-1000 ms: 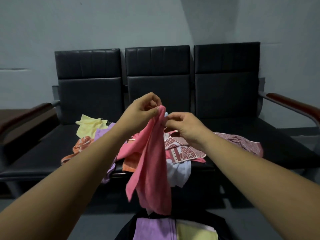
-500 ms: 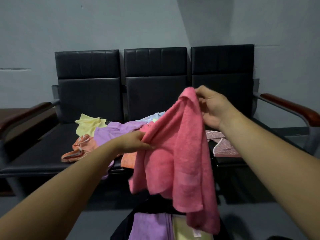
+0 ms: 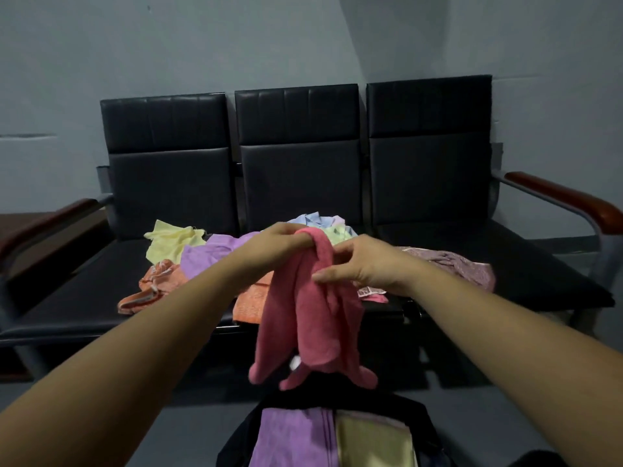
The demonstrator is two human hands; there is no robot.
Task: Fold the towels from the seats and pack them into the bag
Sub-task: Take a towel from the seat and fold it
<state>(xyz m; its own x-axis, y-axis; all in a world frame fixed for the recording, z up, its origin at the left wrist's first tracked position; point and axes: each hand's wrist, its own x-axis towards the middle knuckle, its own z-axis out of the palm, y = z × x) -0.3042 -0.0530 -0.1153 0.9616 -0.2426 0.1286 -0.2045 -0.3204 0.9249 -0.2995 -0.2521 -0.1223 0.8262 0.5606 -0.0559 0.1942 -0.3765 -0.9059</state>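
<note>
Over the open black bag [image 3: 240, 441], holds a pink towel [image 3: 308, 321] bunched and hanging, top fold pinched in the left hand [image 3: 278, 245]. Rests the right hand [image 3: 365, 266] against its side, thumb across the cloth; grip impossible to tell. Behind, more towels [image 3: 204, 259] heaped on the seats [image 3: 84, 291].

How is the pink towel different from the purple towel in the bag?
The pink towel hangs bunched from the left hand, while the purple towel in the bag lies folded flat. The pink towel is up in the air above the bag; the purple towel is already packed. Both are plain, single-colour towels.
</note>
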